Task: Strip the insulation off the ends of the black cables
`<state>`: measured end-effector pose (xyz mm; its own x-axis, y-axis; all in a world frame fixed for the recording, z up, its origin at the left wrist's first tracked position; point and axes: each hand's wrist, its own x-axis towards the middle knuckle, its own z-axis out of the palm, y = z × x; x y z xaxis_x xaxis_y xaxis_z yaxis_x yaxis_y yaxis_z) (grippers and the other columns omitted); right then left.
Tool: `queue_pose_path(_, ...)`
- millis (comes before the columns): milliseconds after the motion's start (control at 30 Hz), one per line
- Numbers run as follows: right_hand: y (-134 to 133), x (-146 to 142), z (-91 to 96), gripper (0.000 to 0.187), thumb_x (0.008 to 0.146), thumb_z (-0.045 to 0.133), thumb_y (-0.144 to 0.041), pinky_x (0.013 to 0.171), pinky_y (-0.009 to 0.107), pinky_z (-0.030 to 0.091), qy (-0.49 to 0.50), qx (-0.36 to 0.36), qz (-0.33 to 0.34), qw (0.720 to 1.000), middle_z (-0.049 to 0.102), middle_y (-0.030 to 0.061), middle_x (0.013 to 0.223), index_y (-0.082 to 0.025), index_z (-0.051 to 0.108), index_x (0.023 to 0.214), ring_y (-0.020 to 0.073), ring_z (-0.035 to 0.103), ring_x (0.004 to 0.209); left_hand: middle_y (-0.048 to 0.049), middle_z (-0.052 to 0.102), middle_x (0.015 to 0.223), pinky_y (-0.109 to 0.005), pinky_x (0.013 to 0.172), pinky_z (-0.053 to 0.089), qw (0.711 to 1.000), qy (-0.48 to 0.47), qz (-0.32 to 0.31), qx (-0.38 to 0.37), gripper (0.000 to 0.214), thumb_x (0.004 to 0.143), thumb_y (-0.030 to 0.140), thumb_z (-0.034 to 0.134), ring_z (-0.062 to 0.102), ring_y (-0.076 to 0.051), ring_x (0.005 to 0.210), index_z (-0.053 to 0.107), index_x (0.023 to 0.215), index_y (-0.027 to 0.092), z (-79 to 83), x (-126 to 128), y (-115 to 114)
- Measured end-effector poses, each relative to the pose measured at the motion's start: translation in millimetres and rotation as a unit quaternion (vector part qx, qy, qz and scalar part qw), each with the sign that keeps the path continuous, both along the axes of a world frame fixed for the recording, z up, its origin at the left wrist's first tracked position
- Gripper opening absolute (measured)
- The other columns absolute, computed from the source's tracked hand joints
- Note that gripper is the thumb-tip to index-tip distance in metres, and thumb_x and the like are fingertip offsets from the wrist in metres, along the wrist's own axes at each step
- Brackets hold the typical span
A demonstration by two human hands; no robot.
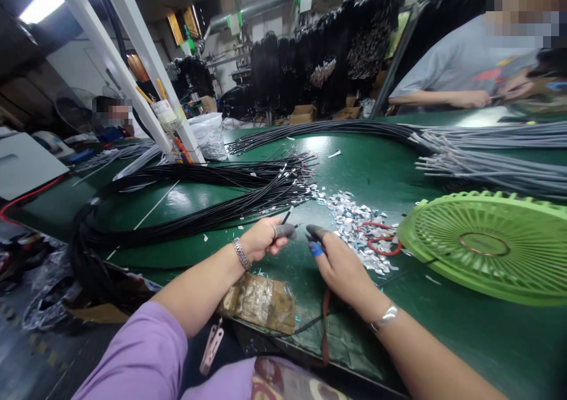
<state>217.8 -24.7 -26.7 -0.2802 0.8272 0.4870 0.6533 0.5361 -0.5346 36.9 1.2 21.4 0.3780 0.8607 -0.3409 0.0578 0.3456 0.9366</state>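
Note:
My left hand, with a dark cover on a fingertip and a metal watch band at the wrist, pinches a thin black cable near its end. Fine wire ends poke out past the fingertips towards the right. Just across a small gap is my right hand, its fingers pressed together, with dark fingertip covers and blue tape round one finger. Whatever sits between those fingers is too small to make out. Beyond both hands lies a bundle of black cables with stripped ends. Silvery foil scraps are heaped beside my right hand.
Red-handled scissors lie on the scraps, beside a green fan cover. A taped cardboard piece is at the near table edge. Grey cables lie at the right. Across the table a person in grey works.

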Motion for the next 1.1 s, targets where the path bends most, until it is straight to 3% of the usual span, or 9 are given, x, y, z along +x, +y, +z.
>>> queue_pose_path(333, 4, -1, -7.0, 0.024, 0.091, 0.040, -0.026, 0.072, 0.038, 0.050, -0.030, 0.079, -0.008, 0.996, 0.065, 0.0105, 0.086, -0.019, 0.058, 0.103, 0.0249, 0.061, 0.080, 0.0101, 0.035, 0.040, -0.015, 0.030, 0.013, 0.998, -0.009, -0.044, -0.037, 0.034, 0.070, 0.043, 0.068, 0.023, -0.001, 0.029, 0.052, 0.069, 0.014, -3.9, -1, 0)
queue_pose_path(767, 3, 5, 1.1, 0.025, 0.079, 0.042, -0.010, 0.062, 0.032, 0.045, -0.130, 0.087, -0.018, 0.988, 0.063, 0.0076, 0.075, -0.020, 0.062, 0.090, 0.0224, 0.058, 0.070, 0.0097, 0.035, 0.039, -0.015, 0.031, 0.013, 0.998, 0.036, -0.037, -0.028, 0.028, 0.075, 0.039, 0.064, 0.024, -0.002, 0.029, 0.053, 0.069, 0.014, -2.6, -1, -1)
queue_pose_path(1000, 0, 2, 5.9, 0.024, 0.078, 0.041, -0.007, 0.059, 0.029, 0.042, -0.133, 0.080, 0.050, 0.987, 0.059, 0.0051, 0.068, -0.021, 0.060, 0.080, 0.0200, 0.056, 0.066, 0.0101, 0.034, 0.040, -0.015, 0.030, 0.012, 1.000, -0.002, -0.002, -0.026, 0.029, 0.075, 0.037, 0.066, 0.021, -0.001, 0.029, 0.049, 0.067, 0.015, -3.4, -2, 1)
queue_pose_path(1100, 1, 2, 5.1, 0.017, 0.083, 0.042, -0.015, 0.058, 0.030, 0.042, -0.099, 0.079, 0.033, 0.991, 0.059, 0.0051, 0.069, -0.021, 0.058, 0.081, 0.0199, 0.055, 0.064, 0.0098, 0.035, 0.040, -0.015, 0.030, 0.013, 1.000, -0.012, -0.005, -0.023, 0.030, 0.075, 0.038, 0.066, 0.022, -0.001, 0.029, 0.050, 0.067, 0.014, -4.8, -3, 2)
